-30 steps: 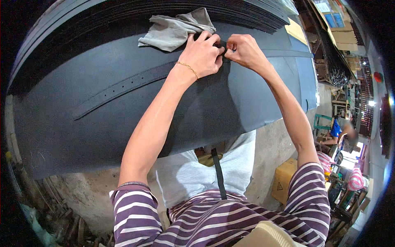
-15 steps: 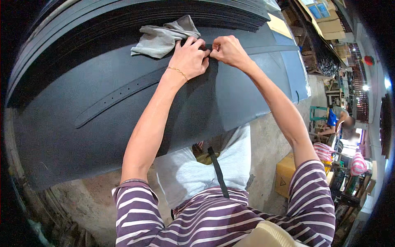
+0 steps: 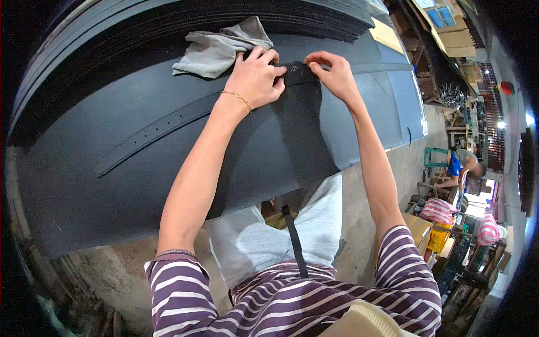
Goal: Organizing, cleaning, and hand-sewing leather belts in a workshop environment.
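Note:
A long black belt (image 3: pixel 160 130) lies across the dark sheet-covered table, its pointed end with a row of holes to the left. My left hand (image 3: pixel 255 78) is closed on the belt near its middle, fingers bent; the fingertips partly hide what they grip. Just right of those fingers a small shiny detail (image 3: pixel 293 68) shows on the dark strap. My right hand (image 3: pixel 335 76) hovers beside it, thumb and forefinger apart and nothing visible between them. A crumpled grey cloth (image 3: pixel 210 53) lies beyond my left hand.
Stacked black strips (image 3: pixel 269 21) run along the table's far side. A yellowish card (image 3: pixel 386 35) lies at the far right. Past the right edge are a cardboard box (image 3: pixel 415 230), striped bags (image 3: pixel 438 210) and a seated person (image 3: pixel 460 165). My legs are at the near edge.
My right hand has let go of the strap, opened and moved right, uncovering the shiny detail. My left hand stays almost in place on the belt.

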Demonstrator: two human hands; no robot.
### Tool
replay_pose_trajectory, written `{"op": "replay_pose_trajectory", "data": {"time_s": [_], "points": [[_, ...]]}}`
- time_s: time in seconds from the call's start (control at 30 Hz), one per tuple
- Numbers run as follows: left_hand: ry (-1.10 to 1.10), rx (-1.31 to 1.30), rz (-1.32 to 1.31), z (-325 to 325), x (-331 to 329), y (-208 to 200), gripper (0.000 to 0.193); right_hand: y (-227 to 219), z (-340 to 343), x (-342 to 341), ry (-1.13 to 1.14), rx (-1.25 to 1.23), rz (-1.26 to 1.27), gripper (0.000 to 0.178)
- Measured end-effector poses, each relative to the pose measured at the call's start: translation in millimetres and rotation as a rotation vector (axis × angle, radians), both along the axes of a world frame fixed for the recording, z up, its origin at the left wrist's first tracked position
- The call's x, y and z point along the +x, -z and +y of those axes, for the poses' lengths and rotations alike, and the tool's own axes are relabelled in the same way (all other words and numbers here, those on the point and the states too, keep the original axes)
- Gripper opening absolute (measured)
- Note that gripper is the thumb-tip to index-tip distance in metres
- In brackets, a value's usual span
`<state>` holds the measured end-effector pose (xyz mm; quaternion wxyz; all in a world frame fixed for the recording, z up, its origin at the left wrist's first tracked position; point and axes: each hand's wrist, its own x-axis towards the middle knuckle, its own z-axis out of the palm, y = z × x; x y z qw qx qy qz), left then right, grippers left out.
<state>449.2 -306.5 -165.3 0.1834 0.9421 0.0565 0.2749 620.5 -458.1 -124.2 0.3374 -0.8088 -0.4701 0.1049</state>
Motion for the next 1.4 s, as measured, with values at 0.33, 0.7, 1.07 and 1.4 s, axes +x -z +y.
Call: {"op": "replay_pose_trajectory", "data": {"time_s": [0.33, 0.7, 1.07, 1.4], "points": [[0.016, 0.001, 0.004, 1, 1, 4, 0.027, -18, 27, -20, -0.443, -0.199, -0.571, 0.018], [-0.002, 0.020, 0.044, 0, 0, 3, 0.027, -23, 40, -24, -0.505, -0.404, -0.720, 0.011], [-0.006, 0.010, 0.043, -4, 2, 1, 0.027, -14, 50, -15, -0.389, -0.513, -0.705, 0.017], [-0.008, 0.007, 0.009, -4, 2, 4, 0.025, -12, 42, -33, -0.094, -0.448, -0.618, 0.020]]}}
